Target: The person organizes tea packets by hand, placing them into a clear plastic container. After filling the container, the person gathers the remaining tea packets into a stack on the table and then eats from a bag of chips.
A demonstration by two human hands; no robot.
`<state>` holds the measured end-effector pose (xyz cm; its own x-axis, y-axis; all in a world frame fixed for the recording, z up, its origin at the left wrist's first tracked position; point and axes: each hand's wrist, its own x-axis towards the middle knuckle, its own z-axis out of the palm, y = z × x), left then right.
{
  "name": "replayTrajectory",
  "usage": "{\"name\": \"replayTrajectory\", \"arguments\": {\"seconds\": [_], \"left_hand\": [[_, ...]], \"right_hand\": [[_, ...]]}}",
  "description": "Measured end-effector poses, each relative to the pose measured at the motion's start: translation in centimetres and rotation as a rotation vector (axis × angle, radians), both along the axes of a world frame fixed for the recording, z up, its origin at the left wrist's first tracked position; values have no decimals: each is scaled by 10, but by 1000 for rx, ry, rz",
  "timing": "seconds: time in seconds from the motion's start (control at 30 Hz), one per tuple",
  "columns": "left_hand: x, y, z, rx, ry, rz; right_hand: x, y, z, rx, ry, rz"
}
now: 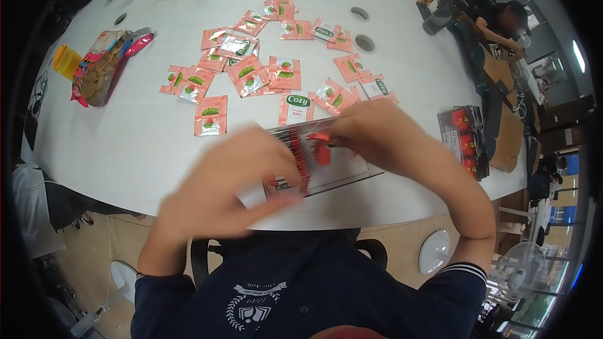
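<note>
A clear plastic box lies at the table's front edge, between my hands. A tight row of tea sachets stands on edge in its left part. My left hand, blurred by motion, is at the box's left end with thumb and fingers apart. My right hand reaches over the far side of the box, its fingers closed on a red tea sachet inside it; the fingertips are partly hidden. Beyond the box, many loose pink "Cozy" sachets are scattered and partly overlapping on the table.
An open snack bag and a yellow cup are at the left. A clear pack with red round items lies at the right edge. Cable holes pierce the white table. Another person sits at the far right.
</note>
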<state>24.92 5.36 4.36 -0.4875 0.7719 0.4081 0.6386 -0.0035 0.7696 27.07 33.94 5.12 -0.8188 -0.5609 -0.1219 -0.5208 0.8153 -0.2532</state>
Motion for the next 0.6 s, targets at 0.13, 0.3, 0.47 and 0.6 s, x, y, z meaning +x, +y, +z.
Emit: {"name": "replayTrajectory", "arguments": {"seconds": [0.13, 0.3, 0.47, 0.6], "left_hand": [[44, 28, -36, -66, 293, -144], [58, 47, -64, -61, 499, -112], [59, 53, -76, -92, 555, -108], [59, 55, -78, -114, 558, -116]], "right_hand": [[1, -19, -23, -49, 216, 95], [15, -20, -38, -165, 319, 59], [22, -4, -24, -190, 336, -1], [18, 1, -22, -73, 219, -103]]}}
